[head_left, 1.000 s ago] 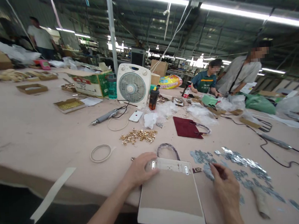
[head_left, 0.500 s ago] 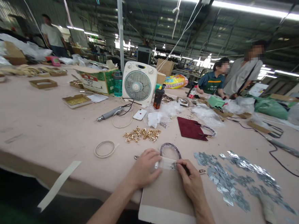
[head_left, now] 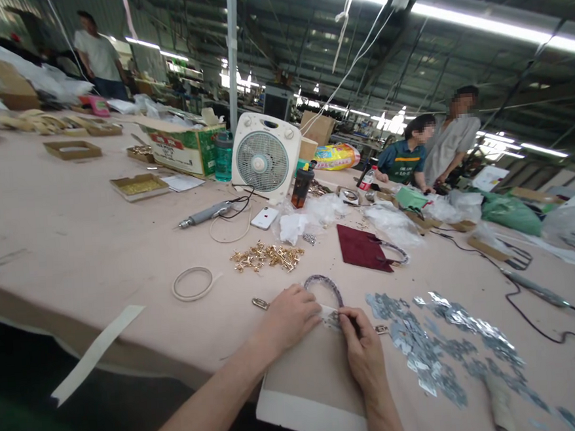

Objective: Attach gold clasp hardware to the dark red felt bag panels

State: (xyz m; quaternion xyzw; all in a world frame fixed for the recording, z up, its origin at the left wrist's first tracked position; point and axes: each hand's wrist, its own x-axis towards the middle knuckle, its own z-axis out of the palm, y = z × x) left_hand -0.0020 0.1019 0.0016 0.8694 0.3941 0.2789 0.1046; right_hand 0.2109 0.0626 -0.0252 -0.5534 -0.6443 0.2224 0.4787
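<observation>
A beige handbag panel with a pale lower band lies at the table's front edge. A dark loop handle, seemingly wrapped in clear film, rises from its top. My left hand rests flat across the panel's upper left, fingers stretched and covering that part. At the upper right, my right hand has thumb and fingers closed on the panel's edge beside the handle's base. Metal clasps poke out at both sides, the left clasp and the right clasp. Whatever sits under my fingertips is hidden.
Flat silvery metal plates spread to the right. Gold fittings are heaped ahead, near a maroon bag piece. A tape ring, electric screwdriver, phone and fan stand farther back. Two people are across the table.
My left hand has slid right and inward along the panel's top, covering the pale strip there and baring the left clasp. My right hand keeps its hold. The view has shifted slightly.
</observation>
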